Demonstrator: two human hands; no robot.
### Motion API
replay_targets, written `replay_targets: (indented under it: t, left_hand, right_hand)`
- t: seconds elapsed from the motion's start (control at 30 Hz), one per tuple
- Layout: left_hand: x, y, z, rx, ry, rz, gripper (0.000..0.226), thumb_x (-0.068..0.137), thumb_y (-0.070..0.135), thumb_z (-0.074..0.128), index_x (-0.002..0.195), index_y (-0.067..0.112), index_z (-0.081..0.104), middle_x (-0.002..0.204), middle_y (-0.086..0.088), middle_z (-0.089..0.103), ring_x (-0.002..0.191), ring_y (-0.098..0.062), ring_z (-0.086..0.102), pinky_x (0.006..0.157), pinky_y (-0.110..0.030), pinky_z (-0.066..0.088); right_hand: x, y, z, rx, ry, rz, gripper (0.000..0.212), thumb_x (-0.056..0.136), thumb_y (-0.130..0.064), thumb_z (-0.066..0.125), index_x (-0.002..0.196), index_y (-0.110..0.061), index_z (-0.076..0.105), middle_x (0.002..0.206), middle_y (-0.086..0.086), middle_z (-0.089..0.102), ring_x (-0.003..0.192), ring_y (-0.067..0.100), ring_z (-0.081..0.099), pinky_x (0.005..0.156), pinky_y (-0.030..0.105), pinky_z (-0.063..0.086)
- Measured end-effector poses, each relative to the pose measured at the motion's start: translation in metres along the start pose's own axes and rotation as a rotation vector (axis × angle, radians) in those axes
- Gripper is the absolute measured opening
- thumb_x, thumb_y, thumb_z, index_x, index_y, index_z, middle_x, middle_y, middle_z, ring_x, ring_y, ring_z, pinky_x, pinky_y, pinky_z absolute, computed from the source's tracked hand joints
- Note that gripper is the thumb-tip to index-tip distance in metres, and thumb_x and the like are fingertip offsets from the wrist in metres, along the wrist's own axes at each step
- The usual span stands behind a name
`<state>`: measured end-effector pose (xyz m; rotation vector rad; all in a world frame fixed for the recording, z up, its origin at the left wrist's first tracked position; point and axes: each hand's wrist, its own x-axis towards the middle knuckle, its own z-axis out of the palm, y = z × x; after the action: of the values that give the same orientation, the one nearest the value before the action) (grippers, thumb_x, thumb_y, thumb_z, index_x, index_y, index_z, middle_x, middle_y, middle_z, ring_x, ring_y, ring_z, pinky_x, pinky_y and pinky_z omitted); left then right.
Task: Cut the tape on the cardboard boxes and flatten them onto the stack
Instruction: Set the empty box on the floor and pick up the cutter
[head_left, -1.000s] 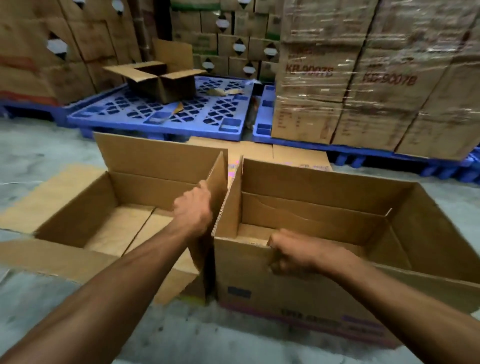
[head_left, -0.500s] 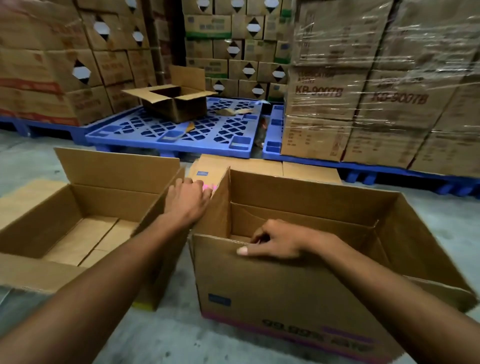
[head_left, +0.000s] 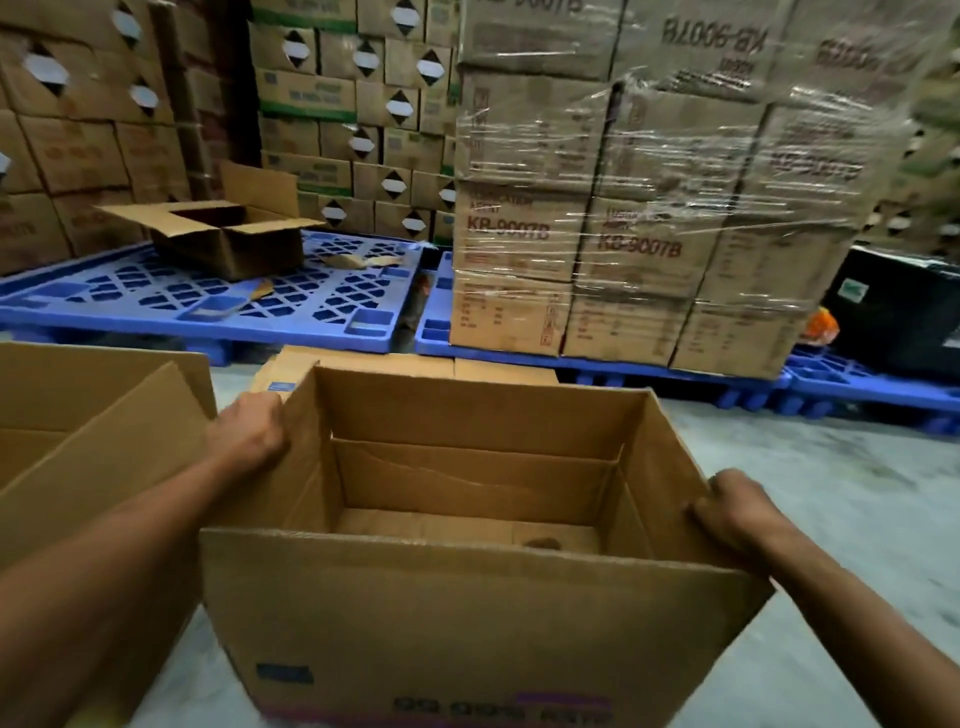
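I have the open cardboard box (head_left: 467, 613) square in front of me, standing on the concrete floor (head_left: 841, 499) with its top flaps up. My left hand (head_left: 249, 434) is curled over the upper edge of the left side flap near its far corner, and my right hand (head_left: 735, 512) is wrapped around the edge of the right flap, fingers closed on the cardboard. The bottom panels look closed, so I judge the underside tape is not yet cut.

Just beyond the far wall lies the stack of flattened cardboard (head_left: 415, 364), only its near edge showing. A second open box (head_left: 98, 426) sits just beside my left forearm.

Risks as I read them: I see no blade in either hand, so collapsing this box now would mean forcing a taped bottom, which could tear the panels or leave it springing back open. Gripping only by the flaps, the cardboard may fold at the creases and the box could twist or slip if I lift it. Swinging it leftward could knock the neighbouring box. Behind, the blue plastic pallet (head_left: 363, 312) and the shrink-wrapped cartons (head_left: 623, 218) stand well apart.
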<state>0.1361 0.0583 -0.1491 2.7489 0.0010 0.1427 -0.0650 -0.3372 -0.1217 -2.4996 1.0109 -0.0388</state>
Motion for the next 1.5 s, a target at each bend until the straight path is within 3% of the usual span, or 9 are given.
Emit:
replay_targets:
  t: [0.4, 0.53, 0.67, 0.77, 0.97, 1.13, 1.23, 1.4, 1.5]
  left_hand:
    - [-0.039, 0.039, -0.075, -0.566, 0.557, 0.076, 0.015, 0.086, 0.016, 0.062, 0.095, 0.015, 0.05, 0.094, -0.013, 0.061, 0.089, -0.034, 0.058, 0.079, -0.046, 0.05]
    - [-0.062, 0.01, -0.04, -0.815, 0.323, 0.058, 0.011, 0.089, 0.012, 0.056, 0.09, 0.023, 0.054, 0.087, -0.006, 0.063, 0.09, -0.034, 0.063, 0.08, -0.048, 0.054]
    - [-0.087, -0.016, -0.018, -1.214, 0.02, -0.238, 0.025, 0.079, -0.005, 0.034, 0.082, 0.004, 0.057, 0.066, -0.01, 0.069, 0.057, -0.022, 0.064, 0.046, -0.021, 0.052]
    - [-0.087, -0.035, -0.002, -1.359, -0.033, -0.421, 0.047, 0.096, 0.043, 0.032, 0.09, 0.008, 0.062, 0.094, -0.014, 0.068, 0.072, -0.021, 0.06, 0.067, -0.031, 0.046]
    - [-0.072, -0.013, 0.001, -0.968, -0.27, -0.293, 0.063, 0.09, 0.063, 0.039, 0.133, 0.018, 0.051, 0.135, -0.007, 0.051, 0.102, -0.025, 0.053, 0.09, -0.035, 0.037]
    - [-0.069, 0.005, 0.004, -0.89, -0.11, -0.139, 0.048, 0.079, 0.058, 0.063, 0.112, 0.023, 0.062, 0.11, 0.002, 0.067, 0.098, -0.019, 0.063, 0.087, -0.033, 0.048]
    - [-0.073, -0.009, 0.0, -1.032, 0.086, -0.073, 0.044, 0.087, 0.057, 0.054, 0.109, 0.022, 0.068, 0.094, 0.006, 0.068, 0.091, -0.014, 0.063, 0.079, -0.029, 0.047]
    - [-0.091, -0.035, 0.008, -1.323, 0.151, -0.225, 0.061, 0.088, 0.069, 0.034, 0.063, 0.018, 0.055, 0.054, 0.005, 0.063, 0.051, -0.009, 0.058, 0.05, -0.023, 0.045]
    - [-0.098, -0.049, 0.012, -1.321, 0.033, -0.278, 0.069, 0.089, 0.071, 0.02, 0.089, 0.017, 0.063, 0.086, -0.002, 0.07, 0.085, -0.017, 0.061, 0.066, -0.029, 0.044]
  right_hand:
    - [-0.021, 0.004, -0.086, 0.369, 0.576, -0.295, 0.019, 0.092, -0.018, 0.058, 0.086, -0.001, 0.065, 0.08, 0.023, 0.066, 0.075, 0.035, 0.063, 0.067, 0.042, 0.051]
    - [-0.032, 0.032, -0.016, 0.534, 0.335, -0.329, 0.019, 0.088, 0.004, 0.054, 0.075, -0.007, 0.061, 0.069, 0.011, 0.063, 0.062, 0.023, 0.056, 0.051, 0.032, 0.041]
    - [-0.028, 0.08, 0.03, 0.921, -0.112, -0.202, 0.037, 0.082, 0.007, 0.045, 0.102, -0.013, 0.069, 0.107, 0.009, 0.07, 0.097, 0.024, 0.063, 0.075, 0.034, 0.054]
    - [-0.02, 0.1, 0.042, 1.302, -0.29, -0.02, 0.048, 0.041, -0.032, 0.077, 0.081, -0.007, 0.074, 0.092, 0.008, 0.074, 0.08, 0.025, 0.066, 0.072, 0.039, 0.052]
    - [-0.013, 0.042, 0.02, 0.92, -0.351, 0.063, 0.054, 0.087, -0.066, 0.037, 0.095, -0.018, 0.061, 0.103, 0.005, 0.061, 0.093, 0.025, 0.056, 0.087, 0.044, 0.04]
    - [-0.021, 0.018, 0.006, 0.734, -0.115, -0.109, 0.035, 0.087, -0.053, 0.056, 0.094, -0.019, 0.065, 0.088, 0.0, 0.065, 0.077, 0.019, 0.061, 0.065, 0.033, 0.042]
    - [-0.028, 0.02, -0.001, 0.834, 0.083, -0.173, 0.044, 0.089, -0.062, 0.042, 0.088, -0.025, 0.066, 0.086, -0.006, 0.062, 0.078, 0.009, 0.057, 0.079, 0.037, 0.041]
    - [-0.03, 0.031, 0.005, 1.125, 0.025, -0.106, 0.084, 0.038, -0.093, 0.039, 0.075, -0.02, 0.061, 0.068, -0.004, 0.071, 0.077, 0.018, 0.06, 0.07, 0.037, 0.044]
    - [-0.029, 0.046, 0.025, 1.106, -0.068, -0.046, 0.106, 0.025, -0.095, 0.042, 0.095, -0.017, 0.063, 0.089, 0.003, 0.068, 0.085, 0.021, 0.061, 0.073, 0.039, 0.047]
